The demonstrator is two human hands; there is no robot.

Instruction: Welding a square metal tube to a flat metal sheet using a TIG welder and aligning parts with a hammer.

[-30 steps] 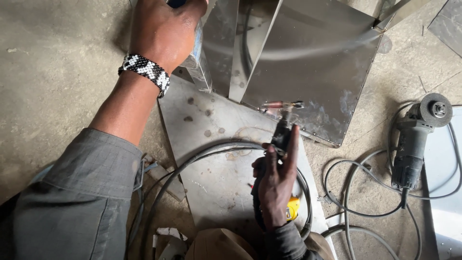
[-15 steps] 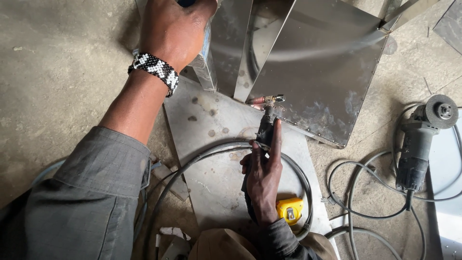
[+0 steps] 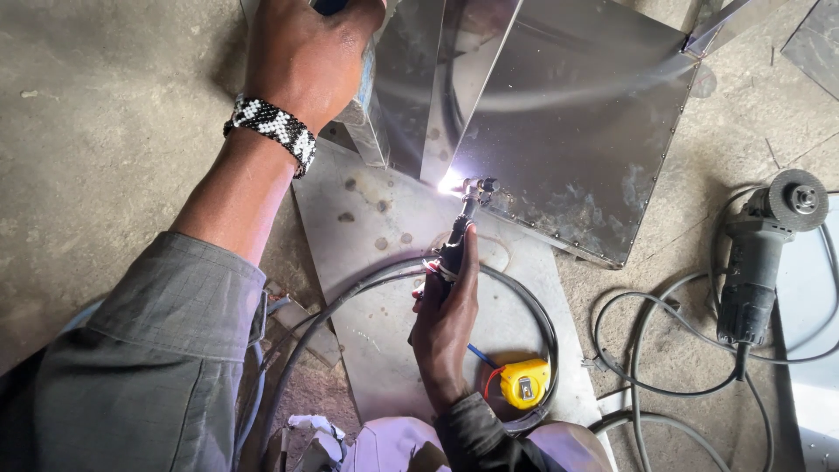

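Note:
My right hand [image 3: 446,319] grips a slim welding torch [image 3: 461,227], its tip touching the lower corner of a shiny steel sheet-metal piece [image 3: 568,122], where a bright white arc [image 3: 448,183] glows. My left hand [image 3: 306,52], with a black-and-white beaded bracelet on the wrist, presses on the top of a narrow steel part [image 3: 367,122] at the left of the piece. Both stand on a flat steel plate [image 3: 384,288] on the floor. The torch's grey hose [image 3: 350,293] loops back under my right arm.
A yellow tape measure [image 3: 524,382] lies on the plate by my right wrist. An angle grinder [image 3: 760,253] with its cable [image 3: 647,350] rests on the concrete floor at the right. More sheet metal [image 3: 813,288] sits at the right edge.
My right hand moved the torch up and left to the corner of the steel piece, and the arc is now lit. My left hand stayed on the narrow part.

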